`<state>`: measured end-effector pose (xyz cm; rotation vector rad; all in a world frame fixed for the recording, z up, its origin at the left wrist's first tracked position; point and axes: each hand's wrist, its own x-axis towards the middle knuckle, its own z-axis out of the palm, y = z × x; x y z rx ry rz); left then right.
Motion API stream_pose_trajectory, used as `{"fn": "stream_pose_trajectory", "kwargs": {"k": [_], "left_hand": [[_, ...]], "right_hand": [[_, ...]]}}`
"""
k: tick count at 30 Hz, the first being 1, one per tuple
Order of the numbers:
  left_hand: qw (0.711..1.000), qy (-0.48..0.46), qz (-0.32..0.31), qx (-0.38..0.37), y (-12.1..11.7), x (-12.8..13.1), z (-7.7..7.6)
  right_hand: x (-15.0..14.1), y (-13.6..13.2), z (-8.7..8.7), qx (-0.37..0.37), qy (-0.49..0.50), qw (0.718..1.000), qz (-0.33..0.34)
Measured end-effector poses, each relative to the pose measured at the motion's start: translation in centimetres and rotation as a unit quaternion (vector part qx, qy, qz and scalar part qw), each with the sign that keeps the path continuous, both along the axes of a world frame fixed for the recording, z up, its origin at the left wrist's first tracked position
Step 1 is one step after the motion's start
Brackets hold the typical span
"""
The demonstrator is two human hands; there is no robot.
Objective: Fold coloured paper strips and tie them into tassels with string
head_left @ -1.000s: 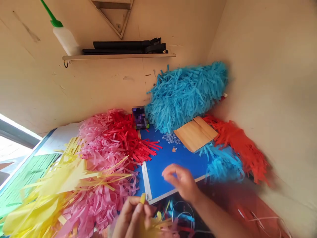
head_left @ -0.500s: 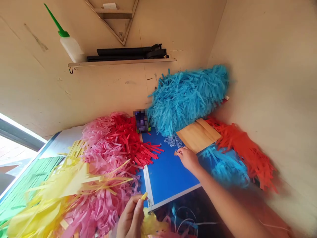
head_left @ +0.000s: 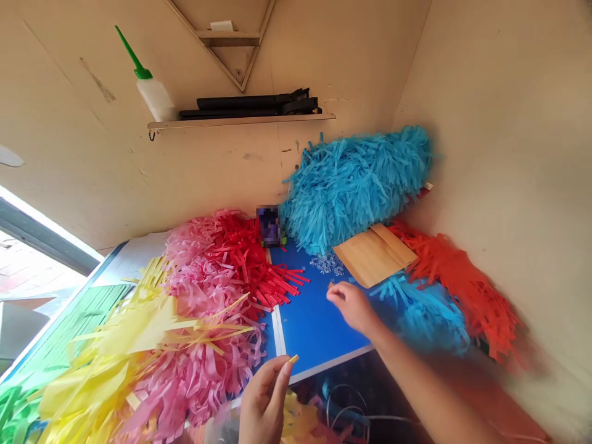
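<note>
Two bare hands working over a blue board edged with a white strip, amid heaped paper fringe. Left hand closing in a pinch, thumb and fingertips gripping a narrow yellow paper strip just off the board's lower corner. Right hand reaching across the board, fingers curled and low over the blue surface, near a cluster of pale blue scraps; whether anything tiny sits between the fingertips, impossible to tell at this size. Step in hand judged as picking at small pieces on the board while keeping one strip ready. Next move judged as calling for a careful fingertip pinch, clear of the scraps. Crowding the board: red fringe, pink fringe, yellow fringe, a large blue fringe heap against the wall, orange-red fringe and a folded kraft paper sheet. Overhead, a white squeeze bottle with a green nozzle lying on a wall shelf.
</note>
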<state>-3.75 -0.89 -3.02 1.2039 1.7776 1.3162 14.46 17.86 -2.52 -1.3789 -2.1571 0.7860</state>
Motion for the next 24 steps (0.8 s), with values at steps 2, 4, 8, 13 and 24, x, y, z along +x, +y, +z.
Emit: {"fn": "stream_pose_trajectory", "kwargs": {"k": [2,4,8,13,24], "left_hand": [[1.000,0.000,0.001,0.010,0.0,0.3,0.2],[1.000,0.004,0.003,0.022,-0.1,0.7,0.5],[0.997,0.058,-0.040,0.040,-0.1,1.1,0.9],[0.995,0.085,-0.020,0.046,-0.1,1.2,0.6],[0.940,0.319,-0.089,0.081,-0.6,0.4,-0.3]], "right_hand": [[-0.7,-3.3,0.9,-0.031,0.078,0.994,0.067],[-1.4,-6.4,1.3,-0.106,0.190,0.969,0.119],[-2.1,-9.2,1.4,-0.204,0.280,0.930,0.120],[-1.8,-9.1,1.3,-0.216,0.288,0.925,0.119],[-1.0,-9.9,1.7,-0.143,0.236,0.950,0.142]]}}
